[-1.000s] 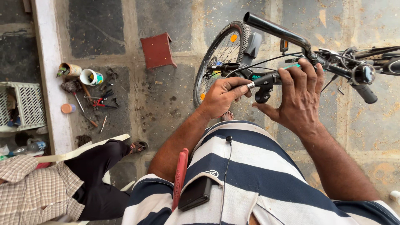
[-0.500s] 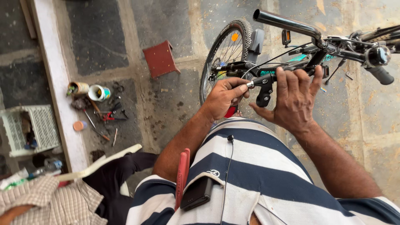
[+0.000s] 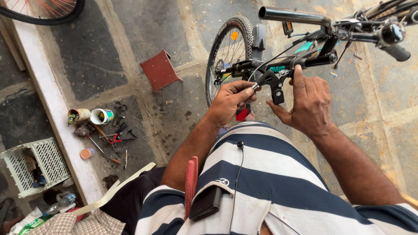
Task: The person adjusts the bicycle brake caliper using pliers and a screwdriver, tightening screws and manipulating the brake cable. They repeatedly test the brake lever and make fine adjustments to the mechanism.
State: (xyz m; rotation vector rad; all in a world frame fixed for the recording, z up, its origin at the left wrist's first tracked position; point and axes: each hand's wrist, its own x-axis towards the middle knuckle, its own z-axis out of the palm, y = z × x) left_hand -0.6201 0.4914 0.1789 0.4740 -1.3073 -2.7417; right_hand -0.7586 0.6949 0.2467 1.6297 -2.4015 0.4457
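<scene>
A bicycle stands in front of me with its front wheel (image 3: 228,52) pointing away and its handlebar (image 3: 296,16) across the top right. My left hand (image 3: 230,101) pinches the metal end of a black brake lever assembly (image 3: 271,80) where a cable enters it. My right hand (image 3: 307,100) is beside it, fingers up against the black bar (image 3: 318,61) that carries the lever, thumb under the lever body. A red piece (image 3: 243,114) shows just below my left hand. I wear a striped shirt with a red tool (image 3: 190,185) and a black phone (image 3: 206,202) in its pocket.
A small red stool (image 3: 160,70) lies tipped on the stone floor. Loose hand tools (image 3: 114,137), two tins (image 3: 90,116) and an orange lid (image 3: 86,153) lie by a white kerb (image 3: 52,113). A white plastic crate (image 3: 29,165) sits left. Another person's dark-trousered leg (image 3: 126,200) is below.
The view has tilted down and pulled closer. My left hand stays on the lever's cable end; my right hand has slid lower on the bar beside the lever.
</scene>
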